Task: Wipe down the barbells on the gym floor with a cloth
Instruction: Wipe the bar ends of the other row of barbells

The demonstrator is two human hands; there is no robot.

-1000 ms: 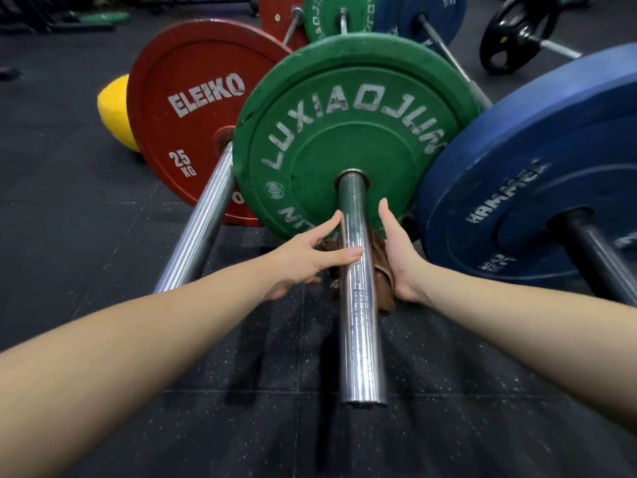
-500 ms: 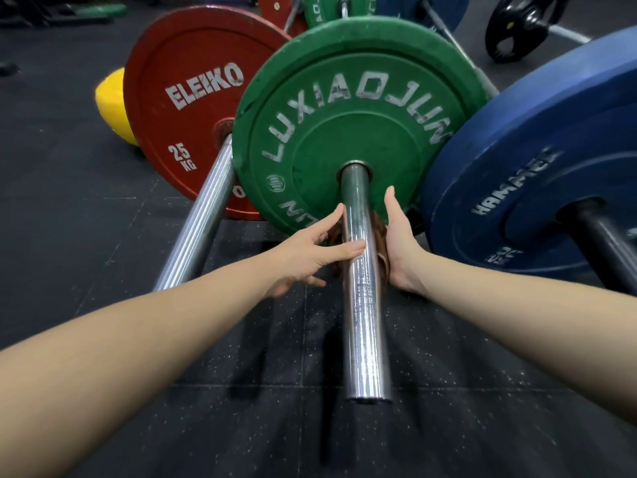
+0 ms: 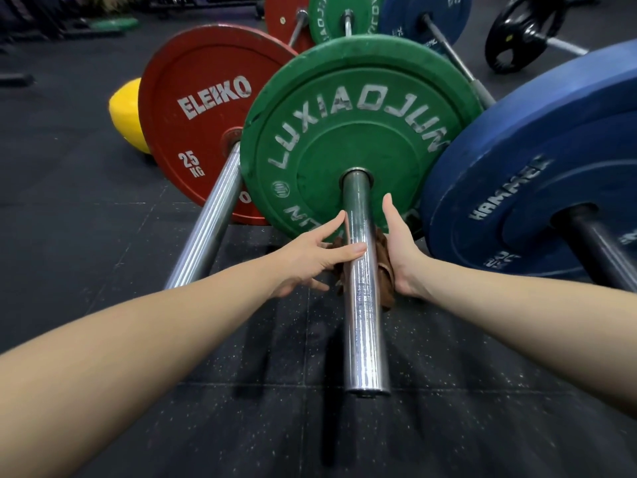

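Note:
The middle barbell's chrome sleeve (image 3: 363, 322) points toward me out of a green plate (image 3: 358, 132). A brown cloth (image 3: 384, 263) is wrapped under the sleeve close to the plate. My right hand (image 3: 401, 257) holds the cloth against the sleeve's right side, thumb straight up and fingers hidden beneath the bar. My left hand (image 3: 310, 257) is on the left side, its thumb resting on the sleeve and its index finger stretched toward the plate. A second barbell with a red plate (image 3: 196, 122) lies to the left, and a third with a blue plate (image 3: 537, 174) lies to the right.
A yellow object (image 3: 125, 115) sits behind the red plate. The far ends of the bars carry more plates at the top, and a black plate (image 3: 524, 32) stands at the upper right. Black rubber flooring (image 3: 86, 236) surrounds everything.
Both hands stay at the sleeve. The cloth shifted slightly toward the green plate and then back along the bar.

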